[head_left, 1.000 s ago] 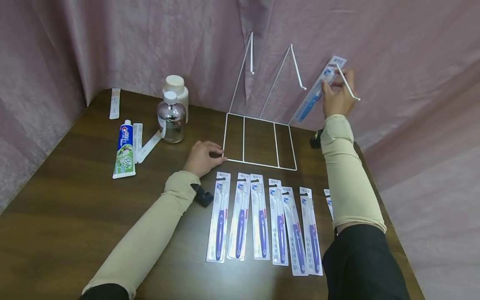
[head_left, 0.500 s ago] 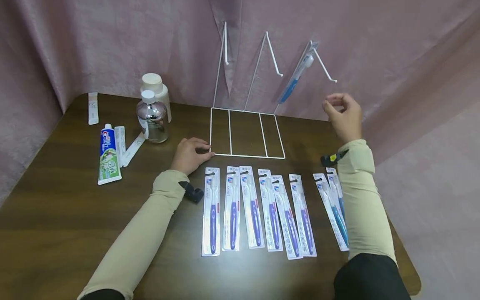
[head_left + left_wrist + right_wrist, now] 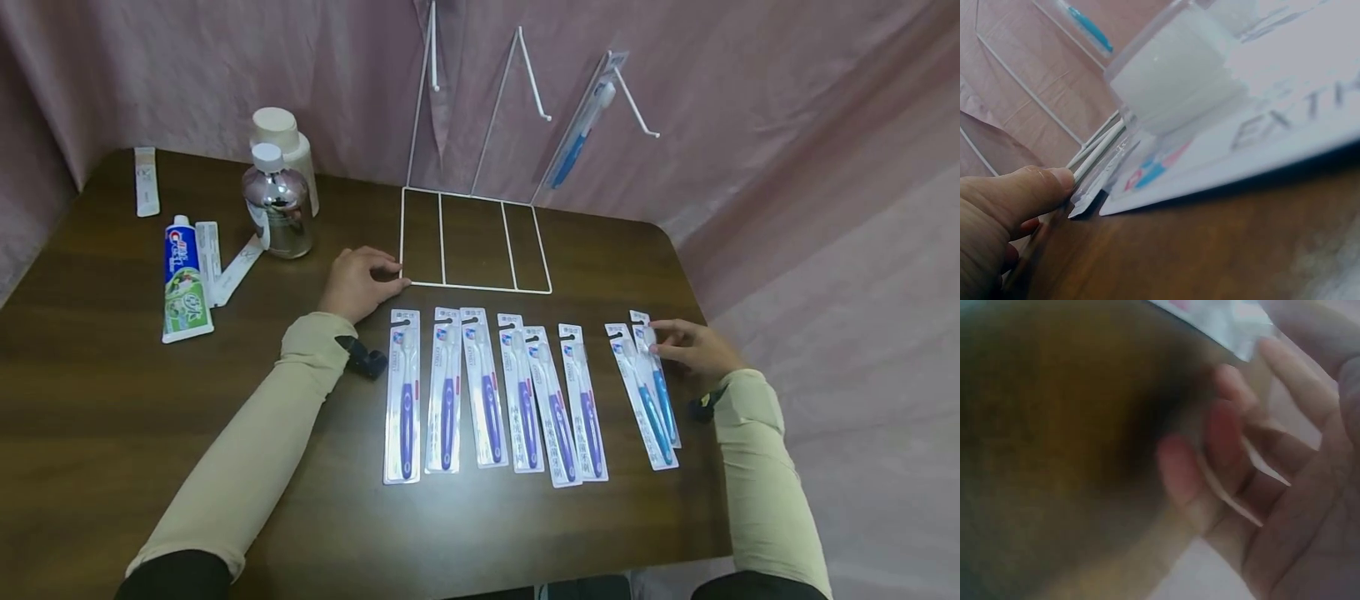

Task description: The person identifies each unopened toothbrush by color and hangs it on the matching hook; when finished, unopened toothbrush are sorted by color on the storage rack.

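Note:
My left hand [image 3: 360, 283] holds the near left corner of a white wire rack [image 3: 480, 287], its thumb on the wire in the left wrist view. The rack has three upright prongs; a packaged blue toothbrush [image 3: 587, 125] hangs on the right one. At the right, my right hand [image 3: 699, 346] reaches a packaged blue toothbrush [image 3: 657, 383], thumb and index fingertips at its upper edge and the other fingers loosely bent. Another packaged blue toothbrush [image 3: 641, 398] lies beside it. Several packaged purple toothbrushes [image 3: 406, 400] lie in a row before the rack.
A toothpaste tube [image 3: 186, 283] lies at the left with slim white packets [image 3: 238, 271] beside it. A clear bottle with a white cap [image 3: 277, 204] stands before a white bottle [image 3: 300, 158]. Another slim packet [image 3: 146, 182] lies at the far left. Pink curtain hangs behind.
My right hand let go of the blue toothbrush on the right prong, then came down to the blue toothbrushes on the table. My left hand has stayed at the rack's corner.

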Demonstrator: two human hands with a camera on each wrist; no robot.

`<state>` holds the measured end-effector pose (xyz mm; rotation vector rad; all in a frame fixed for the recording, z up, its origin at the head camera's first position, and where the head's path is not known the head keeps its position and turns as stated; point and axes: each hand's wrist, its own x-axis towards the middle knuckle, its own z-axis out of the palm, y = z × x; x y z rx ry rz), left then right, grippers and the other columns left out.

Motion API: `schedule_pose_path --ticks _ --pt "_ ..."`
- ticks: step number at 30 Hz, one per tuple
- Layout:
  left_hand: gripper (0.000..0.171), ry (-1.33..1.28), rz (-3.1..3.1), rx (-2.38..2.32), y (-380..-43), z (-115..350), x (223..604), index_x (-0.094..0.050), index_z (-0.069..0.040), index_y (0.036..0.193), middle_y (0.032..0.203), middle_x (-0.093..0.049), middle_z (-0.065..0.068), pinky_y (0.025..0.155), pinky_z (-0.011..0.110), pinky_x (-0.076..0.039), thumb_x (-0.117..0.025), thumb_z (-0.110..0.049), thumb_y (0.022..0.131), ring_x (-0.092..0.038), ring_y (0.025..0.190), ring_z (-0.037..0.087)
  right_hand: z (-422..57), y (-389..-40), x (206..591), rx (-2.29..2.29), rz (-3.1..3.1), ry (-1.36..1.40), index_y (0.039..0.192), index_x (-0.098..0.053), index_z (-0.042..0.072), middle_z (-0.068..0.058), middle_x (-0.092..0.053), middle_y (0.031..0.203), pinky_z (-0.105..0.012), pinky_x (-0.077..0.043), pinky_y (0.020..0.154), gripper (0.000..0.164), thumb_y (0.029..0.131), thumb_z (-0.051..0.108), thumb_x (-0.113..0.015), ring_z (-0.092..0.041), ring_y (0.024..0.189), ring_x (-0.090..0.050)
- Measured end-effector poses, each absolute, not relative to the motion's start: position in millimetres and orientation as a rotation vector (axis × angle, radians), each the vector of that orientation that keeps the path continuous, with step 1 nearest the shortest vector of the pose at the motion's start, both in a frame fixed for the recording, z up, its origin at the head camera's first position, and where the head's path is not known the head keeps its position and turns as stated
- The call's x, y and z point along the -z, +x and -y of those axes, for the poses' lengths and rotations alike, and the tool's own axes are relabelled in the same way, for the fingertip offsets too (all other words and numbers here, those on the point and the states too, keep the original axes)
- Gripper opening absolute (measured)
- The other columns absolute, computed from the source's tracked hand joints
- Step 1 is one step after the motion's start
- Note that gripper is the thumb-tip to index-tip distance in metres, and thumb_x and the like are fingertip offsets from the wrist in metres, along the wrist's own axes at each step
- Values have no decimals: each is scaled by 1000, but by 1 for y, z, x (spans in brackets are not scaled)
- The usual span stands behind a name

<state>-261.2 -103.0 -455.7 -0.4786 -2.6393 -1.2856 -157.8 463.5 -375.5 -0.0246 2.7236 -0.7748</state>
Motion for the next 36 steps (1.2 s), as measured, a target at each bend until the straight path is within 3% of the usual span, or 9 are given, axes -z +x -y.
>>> schedule_pose_path --ticks 5,9,16,25,30,36 --pt "31 -475 2649 1279 -262 103 455 -81 1 110 118 -74 19 116 52 -33 -86 -22 89 -65 118 37 -460 -157 384 803 -2772 27 144 -62 5 -8 -62 94 -35 -55 61 56 99 34 -77 -20 79 -56" --pt "32 -499 2657 1274 -262 100 458 -81 0 111 120 -74 18 115 51 -35 -85 -24 90 -65 118 36 -459 -151 386 841 -2806 66 143 -64 4 -12 -61 101 -37 -55 60 53 99 31 -76 -22 84 -55" --pt "31 -479 2655 1272 -261 99 459 -82 -1 109 118 -75 17 109 49 -38 -87 -22 88 -65 116 35 -459 -154 382 940 -2955 25 143 -65 6 -18 -70 104 -30 -53 62 49 101 29 -75 -21 83 -60" --pt "32 -477 2661 1227 -261 103 451 -81 -1 111 120 -74 18 109 50 -38 -87 -23 88 -64 118 35 -397 -184 325 1019 -3515 11 136 -74 19 -18 -76 97 -9 -42 56 41 96 22 -81 0 64 -58" --pt "33 -468 2668 1231 -260 104 454 -82 -2 111 121 -74 16 109 50 -39 -87 -25 88 -63 117 37 -349 -204 283 1285 -3634 86 132 -73 36 -12 -78 102 -10 -42 55 39 95 29 -81 3 58 -54" --pt "33 -464 2662 1210 -259 102 454 -82 -2 109 120 -75 16 109 51 -38 -88 -25 87 -64 116 37 -307 -231 261 1610 -3609 61 129 -74 41 -10 -78 100 -17 -44 55 37 94 32 -82 -2 53 -50"
